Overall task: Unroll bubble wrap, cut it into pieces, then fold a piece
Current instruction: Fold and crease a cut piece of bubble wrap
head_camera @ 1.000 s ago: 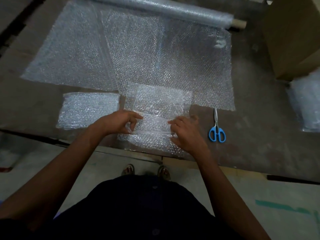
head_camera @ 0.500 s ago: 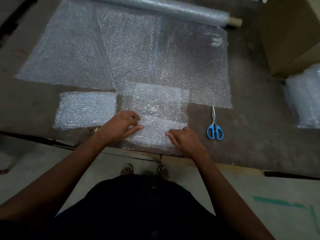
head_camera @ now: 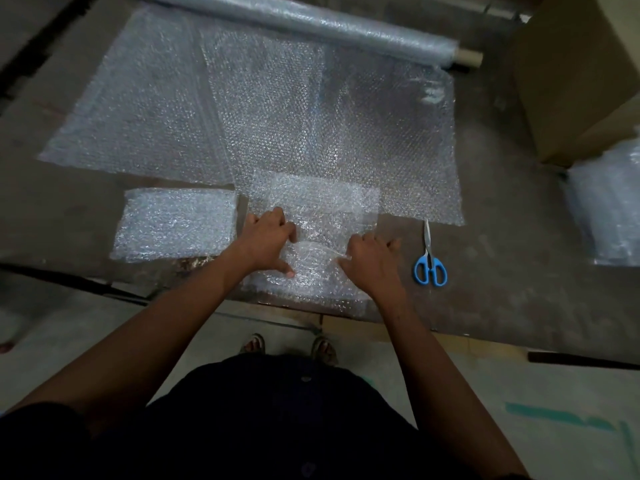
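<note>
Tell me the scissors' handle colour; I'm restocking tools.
Blue handles, with plain metal blades, on the scissors; the head view shows them clearly.

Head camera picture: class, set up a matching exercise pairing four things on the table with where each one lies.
Things:
1. blue-handled scissors
2. long bubble wrap roll
3. small folded bubble wrap stack
4. brown cardboard box

Places:
A. far edge of the table
B. just right of the right hand
C. far right corner
D. left of the left hand

Pairs: 1-B, 2-A, 3-D, 4-C

The roll [head_camera: 311,26] and cardboard box [head_camera: 581,74] run off frame.
</note>
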